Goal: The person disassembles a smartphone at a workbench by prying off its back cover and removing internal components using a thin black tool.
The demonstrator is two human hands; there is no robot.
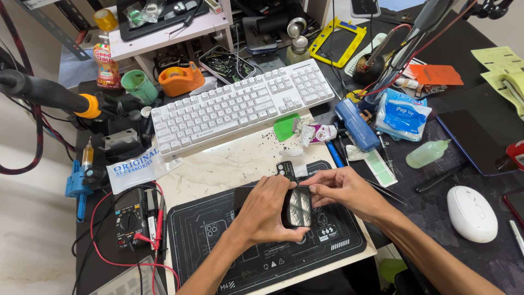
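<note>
Mid-step: phone [298, 207] gripped upright in left hand [266, 210] over black work mat [218, 240]; right hand [341, 188] pinching narrowly at its twelve-o'clock edge. Next move likely needs steady, gentle pull.

A dark desk [464, 158] carries a white keyboard [243, 104], a white mouse [472, 213], a black multimeter [130, 223] and an orange tape dispenser [180, 79]; a black work mat [262, 246] lies on a pale marbled board [229, 164].
</note>
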